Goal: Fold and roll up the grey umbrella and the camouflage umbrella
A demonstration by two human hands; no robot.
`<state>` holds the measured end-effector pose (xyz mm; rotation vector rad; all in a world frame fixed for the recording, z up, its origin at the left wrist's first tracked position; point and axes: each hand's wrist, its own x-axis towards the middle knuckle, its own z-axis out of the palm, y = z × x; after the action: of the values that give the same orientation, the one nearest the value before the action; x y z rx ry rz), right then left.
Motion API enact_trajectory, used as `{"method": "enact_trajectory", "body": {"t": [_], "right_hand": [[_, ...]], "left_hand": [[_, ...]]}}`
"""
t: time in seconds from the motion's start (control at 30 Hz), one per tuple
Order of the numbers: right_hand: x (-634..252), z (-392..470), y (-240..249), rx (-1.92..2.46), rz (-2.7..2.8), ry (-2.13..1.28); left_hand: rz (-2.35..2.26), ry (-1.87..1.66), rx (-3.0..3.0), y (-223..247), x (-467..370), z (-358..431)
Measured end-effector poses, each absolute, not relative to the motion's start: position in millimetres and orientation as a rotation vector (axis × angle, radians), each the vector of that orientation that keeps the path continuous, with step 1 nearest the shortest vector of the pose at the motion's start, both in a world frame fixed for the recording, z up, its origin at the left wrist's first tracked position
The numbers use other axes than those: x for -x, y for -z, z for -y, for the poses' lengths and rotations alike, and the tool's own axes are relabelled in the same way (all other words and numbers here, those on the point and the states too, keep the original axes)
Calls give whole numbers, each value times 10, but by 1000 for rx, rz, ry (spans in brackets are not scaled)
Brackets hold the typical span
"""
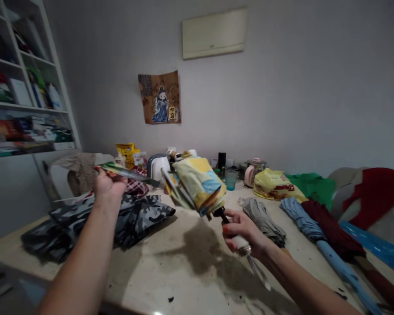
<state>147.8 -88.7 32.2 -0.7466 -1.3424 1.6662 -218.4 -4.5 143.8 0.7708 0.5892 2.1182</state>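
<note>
My right hand is wrapped around the white handle of a folded yellow and blue umbrella, held tilted above the table. A strap hangs from the handle's end. My left hand is raised at the left, its fingers closed on a thin green and dark strip of fabric. The strip stretches toward the umbrella's loose folds; blur hides whether it joins them. Below my left forearm lies a grey camouflage umbrella. Right of the held umbrella are a grey folded umbrella, a blue one and a dark red one.
Along the table's back stand a yellow snack bag, a white appliance, a teal cup, a pink-handled kettle and a yellow plastic bag. Chairs flank the table. Shelves rise at the left.
</note>
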Motion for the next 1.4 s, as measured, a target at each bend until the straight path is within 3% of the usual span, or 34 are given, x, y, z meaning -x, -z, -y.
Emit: {"method": "enact_trajectory", "body": {"t": [0.13,0.33,0.43,0.47,0.63,0.77,0.9,0.97,1.1,1.13,1.27,1.4], "right_hand": [[-1528,951,-509,442,1200,-1552],[-1431,1216,-891,148,1218,-1643],[-1264,1296,-959,102,1195,-1694],[-1203,1306,-961,109,1197,-1710],[-989,1324,-954,234,1203,-1811],[-889,1416,-1009,451,1255,-1845],[-806,1480,-999,606,1369,-1743],[-797,1477,-957,726,1556,-1529],[-808,1455,-944,910,1800,-692],[-801,1452,-979,873,1787,-654],[-699,1467,-1217,362,1615,-1333],[-617,1522,-1338,-81,1323,-1818]], "left_hand": [[-669,-2063,-588,-1184,2176,123],[-876,-1608,-676,-514,1421,423],[-456,-971,-1235,-556,869,795],[-316,-941,-1318,-631,698,902],[-278,-1189,-1113,-1163,219,989],[-389,-1493,-650,-1545,350,661],[-400,-1541,-645,-1795,644,392],[-374,-1550,-680,-1874,745,377],[-186,-1655,-748,-1914,706,554],[-168,-1632,-760,-1888,649,614],[-306,-1348,-842,-1749,452,813],[-42,-1477,-897,-1913,569,935]]}}
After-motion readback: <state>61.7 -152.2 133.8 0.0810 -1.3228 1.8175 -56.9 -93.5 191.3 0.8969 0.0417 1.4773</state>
